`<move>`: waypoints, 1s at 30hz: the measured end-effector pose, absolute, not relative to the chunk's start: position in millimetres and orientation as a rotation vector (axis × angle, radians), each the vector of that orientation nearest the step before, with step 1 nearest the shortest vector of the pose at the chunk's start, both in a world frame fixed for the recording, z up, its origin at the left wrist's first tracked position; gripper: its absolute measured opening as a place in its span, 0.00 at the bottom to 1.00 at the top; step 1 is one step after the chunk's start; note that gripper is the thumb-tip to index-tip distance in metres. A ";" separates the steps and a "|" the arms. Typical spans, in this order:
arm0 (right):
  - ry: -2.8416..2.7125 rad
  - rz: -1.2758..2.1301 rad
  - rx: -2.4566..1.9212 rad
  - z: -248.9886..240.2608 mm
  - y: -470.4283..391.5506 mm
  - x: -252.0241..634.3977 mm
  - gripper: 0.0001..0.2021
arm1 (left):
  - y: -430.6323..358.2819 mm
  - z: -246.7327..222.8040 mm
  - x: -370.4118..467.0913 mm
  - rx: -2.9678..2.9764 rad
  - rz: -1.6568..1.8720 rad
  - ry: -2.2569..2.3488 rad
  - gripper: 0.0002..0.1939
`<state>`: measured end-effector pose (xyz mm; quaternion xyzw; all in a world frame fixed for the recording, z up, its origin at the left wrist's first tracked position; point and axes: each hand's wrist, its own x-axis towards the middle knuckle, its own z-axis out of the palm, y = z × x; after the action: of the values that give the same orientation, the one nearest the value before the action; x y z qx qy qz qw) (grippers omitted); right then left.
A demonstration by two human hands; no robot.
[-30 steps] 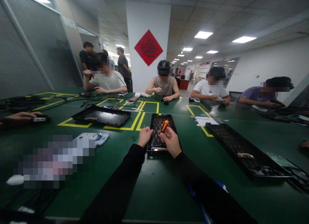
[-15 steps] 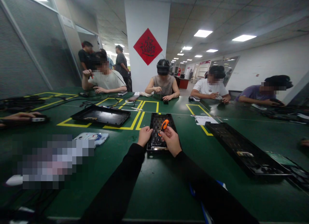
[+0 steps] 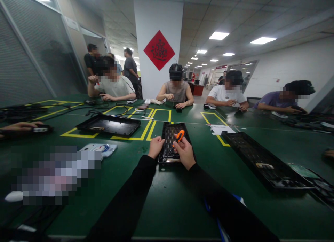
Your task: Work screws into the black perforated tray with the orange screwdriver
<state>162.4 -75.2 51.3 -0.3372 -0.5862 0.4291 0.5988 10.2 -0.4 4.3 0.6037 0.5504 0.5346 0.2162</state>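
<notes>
A black rectangular tray-like casing point(image 3: 169, 130) lies lengthwise on the green table in front of me, with small parts inside that are too small to tell apart. My right hand point(image 3: 184, 152) is closed on an orange and black screwdriver point(image 3: 180, 135), held tilted over the casing; its tip is hard to make out. At the casing's left edge, my left hand point(image 3: 156, 147) is closed, its fingertips at the rim. Whether it pinches the rim or something small cannot be seen.
Another black tray point(image 3: 112, 125) lies beyond on the left, and a long black casing point(image 3: 261, 162) on the right. White papers point(image 3: 222, 129) are near it. A plastic bag point(image 3: 105, 149) lies at left. Several people sit across the table; a person's hand point(image 3: 22, 126) is at far left.
The screwdriver's handle has tilted slightly to the right in my right hand. My left hand has stayed at the casing's edge.
</notes>
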 end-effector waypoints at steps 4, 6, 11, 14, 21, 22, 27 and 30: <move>-1.260 0.959 -0.790 52.0 -77.4 162.0 0.21 | -1.9 5.7 10.3 1.668 1.485 1.522 0.19; -1.248 0.965 -0.795 52.8 -78.9 161.1 0.22 | -2.7 6.3 10.2 1.665 1.490 1.518 0.18; -1.192 0.906 -0.797 57.3 -70.6 167.2 0.21 | -2.8 6.0 9.6 1.653 1.492 1.515 0.19; -1.166 0.814 -0.857 61.6 -49.7 181.1 0.18 | -1.3 4.5 9.0 1.679 1.489 1.517 0.19; -1.210 0.950 -0.993 62.2 10.8 201.1 0.13 | 0.5 3.5 8.2 1.713 1.484 1.530 0.19; -1.209 0.946 -0.989 60.9 16.8 200.9 0.13 | 0.3 3.8 8.1 1.719 1.485 1.532 0.19; -1.235 0.960 -0.981 51.9 33.8 196.7 0.12 | -0.3 5.4 7.9 1.713 1.474 1.545 0.19; -1.236 0.975 -0.989 47.0 36.3 193.8 0.12 | -0.4 5.7 8.1 1.715 1.475 1.551 0.19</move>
<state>193.8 36.3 47.0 -0.4263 -0.5328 0.4201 0.5982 8.1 -0.4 5.7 0.6128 0.5544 0.5272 0.1981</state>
